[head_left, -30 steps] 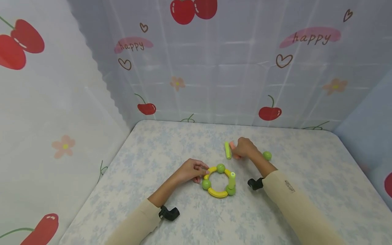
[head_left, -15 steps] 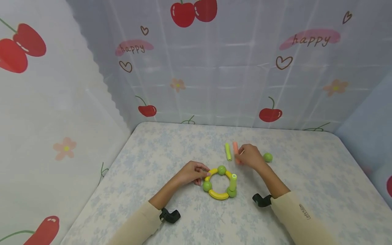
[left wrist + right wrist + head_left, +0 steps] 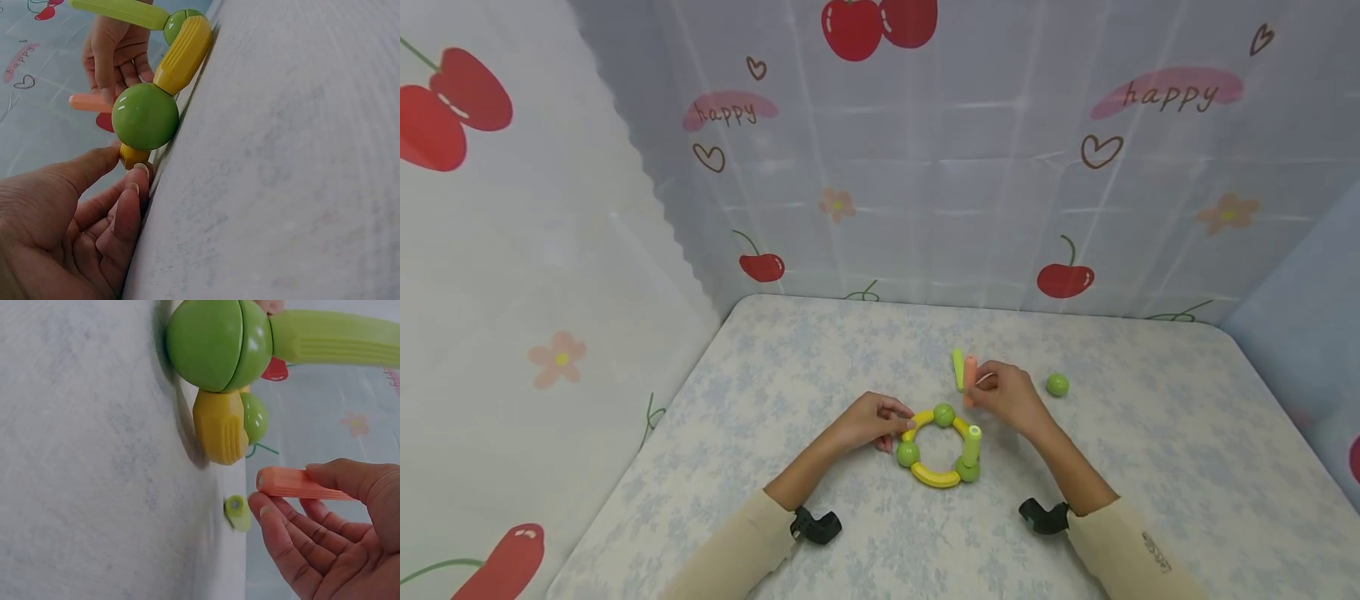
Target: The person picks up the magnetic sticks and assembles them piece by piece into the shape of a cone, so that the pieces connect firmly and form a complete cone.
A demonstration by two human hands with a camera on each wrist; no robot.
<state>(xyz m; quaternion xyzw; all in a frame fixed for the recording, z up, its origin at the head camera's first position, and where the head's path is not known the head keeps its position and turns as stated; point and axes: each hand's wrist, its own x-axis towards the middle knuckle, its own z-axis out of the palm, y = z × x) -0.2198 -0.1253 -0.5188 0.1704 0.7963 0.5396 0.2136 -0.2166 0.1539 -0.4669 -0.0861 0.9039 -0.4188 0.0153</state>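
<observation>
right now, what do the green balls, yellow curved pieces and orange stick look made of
Green balls: probably hard, glossy plastic; bright highlights and a clean seam on one.
Yellow curved pieces: likely plastic, satin, with crisp lengthwise grooves.
Orange stick: likely plastic too, more matte, with fine ridges; the greyish dot in its end may be metal, can't tell.
</observation>
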